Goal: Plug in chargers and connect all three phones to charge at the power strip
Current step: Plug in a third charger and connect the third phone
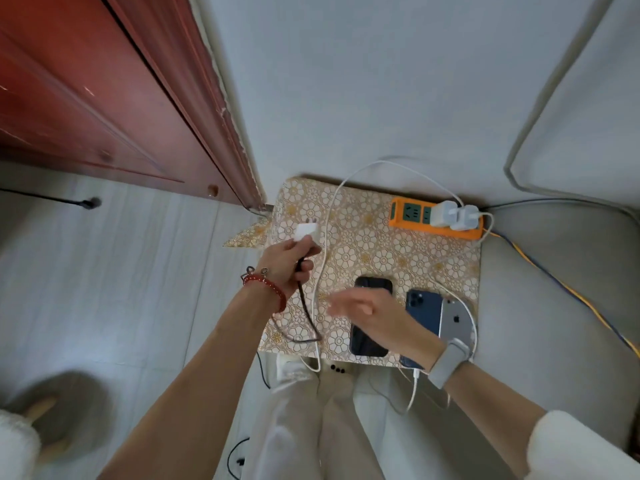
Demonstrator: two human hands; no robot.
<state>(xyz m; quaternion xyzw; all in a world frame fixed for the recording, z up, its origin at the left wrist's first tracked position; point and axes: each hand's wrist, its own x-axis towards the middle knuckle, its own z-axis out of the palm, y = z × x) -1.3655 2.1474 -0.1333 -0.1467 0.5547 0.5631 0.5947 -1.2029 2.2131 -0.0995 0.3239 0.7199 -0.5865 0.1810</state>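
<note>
My left hand (289, 259) grips a white charger (307, 231) with its prongs pointing up, and a dark cable hangs down from it. My right hand (372, 311) hovers open, blurred, over a black phone (372, 285). To its right lie a blue phone (423, 308) and a silver phone (456, 322), all face down on the floral-covered table (367, 244). An orange power strip (434, 220) lies at the table's far right with two white chargers (453, 214) plugged in. White cables run from them toward the phones.
A red wooden door (104, 98) stands at the left. A grey sofa (554, 271) borders the table on the right, with a yellow and blue cord (561, 289) across it. A grey slipper (59, 407) lies on the floor at lower left.
</note>
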